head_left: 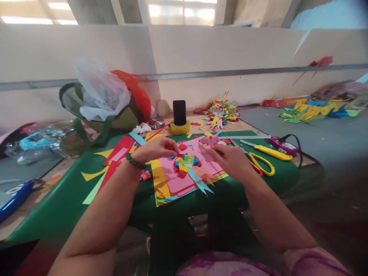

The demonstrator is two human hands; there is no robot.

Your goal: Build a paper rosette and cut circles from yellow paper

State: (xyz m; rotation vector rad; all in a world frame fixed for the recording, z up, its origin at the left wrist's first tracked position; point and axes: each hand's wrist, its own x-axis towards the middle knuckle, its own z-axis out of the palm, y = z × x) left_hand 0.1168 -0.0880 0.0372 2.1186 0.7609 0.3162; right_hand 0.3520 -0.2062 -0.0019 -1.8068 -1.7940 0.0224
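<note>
On top of the stacked pink sheets, near the middle of the green cover on the counter, lies a paper flower of blue, red and yellow folded pieces, with light blue tails pointing toward the person. Just above its left side, the left hand pinches a small red piece between thumb and fingers. To the flower's right, the right hand has its fingers bent near a crumpled pink item; whether it grips anything I cannot tell. A yellow sheet shows from under the pink ones. Left of the stack lie red strips and pointed yellow strips, partly behind the left forearm. Over on the right are yellow-handled scissors, a yellow cutter and a purple tape measure with its blade drawn out. Behind the stack, a dark phone stands upright at a yellow tape roll, between a green bag and a heap of colourful paper flowers.
</note>
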